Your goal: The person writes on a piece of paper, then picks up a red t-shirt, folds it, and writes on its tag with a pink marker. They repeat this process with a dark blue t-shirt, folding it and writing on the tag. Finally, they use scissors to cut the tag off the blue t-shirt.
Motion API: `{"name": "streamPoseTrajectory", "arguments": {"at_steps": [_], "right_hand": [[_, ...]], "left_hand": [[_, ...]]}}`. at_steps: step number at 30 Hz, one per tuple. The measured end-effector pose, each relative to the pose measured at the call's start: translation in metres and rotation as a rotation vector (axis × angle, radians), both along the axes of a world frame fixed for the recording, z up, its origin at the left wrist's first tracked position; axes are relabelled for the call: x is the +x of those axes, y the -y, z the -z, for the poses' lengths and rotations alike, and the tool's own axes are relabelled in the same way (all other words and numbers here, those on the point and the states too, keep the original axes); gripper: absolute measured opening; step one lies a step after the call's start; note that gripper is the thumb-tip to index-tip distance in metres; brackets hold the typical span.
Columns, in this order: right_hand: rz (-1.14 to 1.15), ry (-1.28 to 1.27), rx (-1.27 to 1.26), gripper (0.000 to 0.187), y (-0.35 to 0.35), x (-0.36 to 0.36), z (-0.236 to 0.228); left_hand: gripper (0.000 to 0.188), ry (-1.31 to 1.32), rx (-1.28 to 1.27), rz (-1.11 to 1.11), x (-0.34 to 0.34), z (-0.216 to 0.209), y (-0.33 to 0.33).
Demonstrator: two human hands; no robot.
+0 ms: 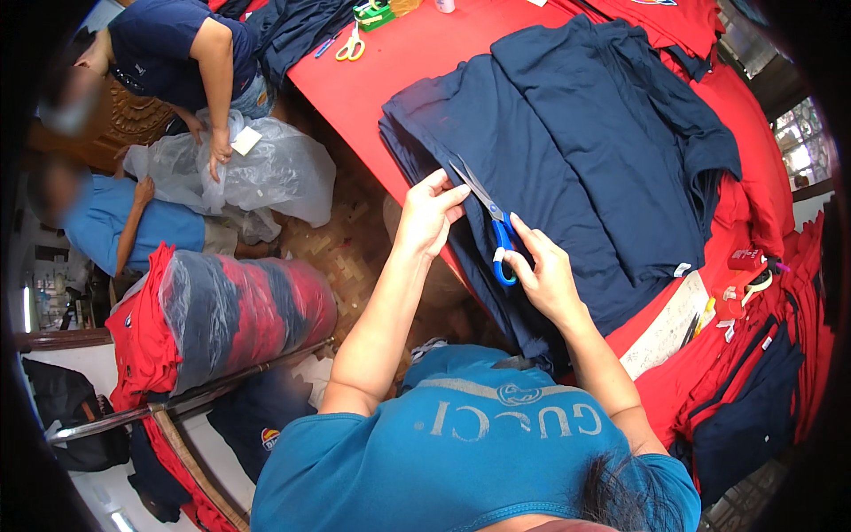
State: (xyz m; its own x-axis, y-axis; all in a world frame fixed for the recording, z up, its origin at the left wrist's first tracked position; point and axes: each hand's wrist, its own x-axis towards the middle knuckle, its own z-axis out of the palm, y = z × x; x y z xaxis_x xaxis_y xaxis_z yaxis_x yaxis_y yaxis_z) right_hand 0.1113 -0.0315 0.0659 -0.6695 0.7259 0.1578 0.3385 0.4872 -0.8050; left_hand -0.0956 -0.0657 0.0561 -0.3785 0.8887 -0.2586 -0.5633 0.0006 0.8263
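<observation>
My right hand [542, 270] is closed around the blue handles of a pair of scissors [480, 192]. The blades point up and to the left, a little apart at the tips. Close to those tips, my left hand [429, 209] is closed in a pinch, and what sits between its fingertips is too small to make out. Beneath both hands lies a stack of dark navy garments [576, 142], spread on the red-covered table [355, 97] with folds hanging over the near left edge.
Yellow-handled scissors [351, 46] and a green box [373, 13] lie at the table's far end. Red garments [745, 133] pile along the right. To the left, two people handle a clear plastic bag [284, 168]; nearer stands a plastic-wrapped bundle of clothes [248, 310].
</observation>
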Motion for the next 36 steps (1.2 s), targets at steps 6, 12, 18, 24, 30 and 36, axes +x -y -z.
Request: {"name": "streamPoseTrajectory", "arguments": {"at_steps": [6,12,18,24,30,36], "right_hand": [[0.064,-0.059,-0.515,0.048,0.002,0.001,-0.001],[0.011,-0.081,-0.248,0.047,-0.001,-0.007,-0.002],[0.042,-0.152,-0.434,0.046,-0.012,-0.011,0.008],[0.021,-0.101,-0.305,0.048,-0.014,-0.01,0.002],[-0.022,-0.11,-0.192,0.051,-0.021,-0.011,-0.004],[0.028,-0.09,-0.502,0.044,-0.028,-0.007,0.01]], "left_hand": [[0.023,0.003,0.026,0.012,-0.001,-0.004,0.0],[0.04,-0.051,0.027,0.115,-0.011,-0.004,0.003],[0.044,-0.033,0.073,0.14,-0.009,-0.012,-0.002],[0.032,-0.007,0.109,0.048,-0.02,-0.007,-0.015],[0.031,-0.127,0.069,0.086,-0.013,-0.016,-0.013],[0.03,-0.083,0.106,0.057,-0.01,-0.025,-0.017]]}}
